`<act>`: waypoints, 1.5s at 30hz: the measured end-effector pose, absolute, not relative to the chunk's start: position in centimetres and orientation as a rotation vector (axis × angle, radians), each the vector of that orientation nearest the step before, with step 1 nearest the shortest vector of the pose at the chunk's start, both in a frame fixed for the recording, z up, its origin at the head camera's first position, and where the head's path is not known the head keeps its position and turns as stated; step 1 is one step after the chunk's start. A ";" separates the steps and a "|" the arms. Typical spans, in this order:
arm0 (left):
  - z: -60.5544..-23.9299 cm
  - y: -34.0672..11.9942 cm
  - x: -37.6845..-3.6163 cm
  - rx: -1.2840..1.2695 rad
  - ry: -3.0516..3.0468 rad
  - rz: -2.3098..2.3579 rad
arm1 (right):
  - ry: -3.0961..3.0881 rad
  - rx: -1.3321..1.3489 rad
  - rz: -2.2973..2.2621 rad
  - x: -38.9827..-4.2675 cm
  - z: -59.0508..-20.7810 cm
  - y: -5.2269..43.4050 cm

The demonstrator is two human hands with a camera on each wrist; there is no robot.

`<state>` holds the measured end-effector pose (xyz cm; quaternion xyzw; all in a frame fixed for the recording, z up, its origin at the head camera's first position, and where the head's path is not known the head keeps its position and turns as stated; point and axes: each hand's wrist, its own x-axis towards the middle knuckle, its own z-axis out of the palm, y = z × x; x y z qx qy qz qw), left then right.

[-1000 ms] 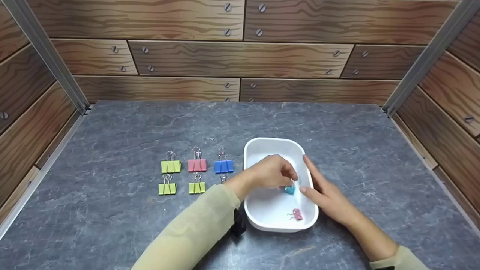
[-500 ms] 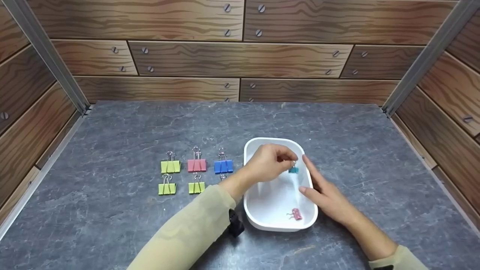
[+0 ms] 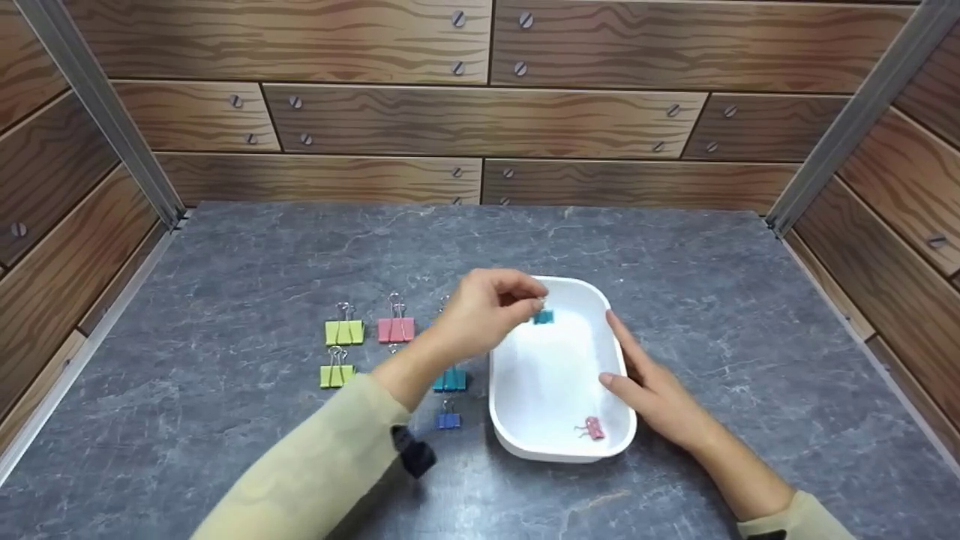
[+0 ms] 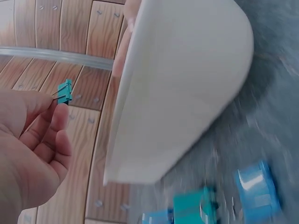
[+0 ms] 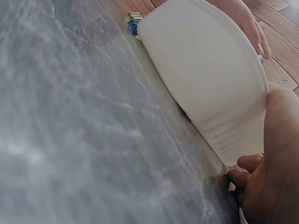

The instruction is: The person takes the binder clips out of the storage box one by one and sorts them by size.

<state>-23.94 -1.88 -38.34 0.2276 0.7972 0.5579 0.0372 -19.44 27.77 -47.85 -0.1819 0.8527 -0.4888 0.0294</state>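
Note:
In the head view my left hand (image 3: 480, 315) is over the far left rim of a white plastic tub (image 3: 555, 452), pinching a small teal binder clip (image 3: 544, 317) between thumb and fingertips. The left wrist view shows that teal clip (image 4: 64, 92) held by its wire handles, with the other fingers loosely curled. My right hand (image 3: 652, 390) grips the tub's right side, thumb over the rim and fingers along the outer wall. Inside the tub, near its front right corner, lies a small pink binder clip (image 3: 594, 428).
Left of the tub, binder clips lie in rows on the grey marbled table: yellow-green (image 3: 344, 332), pink (image 3: 396, 330), another yellow-green (image 3: 337, 376), teal (image 3: 450, 380) and a small blue one (image 3: 448, 421). My left forearm covers part of the rows. Wood-patterned walls (image 3: 375, 120) surround the table.
My left hand has lifted the teal clip from the tub's middle and carried it up and left to the far left rim. The right hand stays in place.

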 end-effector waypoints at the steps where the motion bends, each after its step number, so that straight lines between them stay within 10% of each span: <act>1: -38.4 -2.4 -23.8 0.695 2.449 1.713 | 2.631 -0.561 -1.507 -19.4 -47.9 27.8; 45: -45.7 -17.2 -17.2 0.554 2.609 1.501 | 2.639 -0.539 -1.493 -19.5 -48.0 27.9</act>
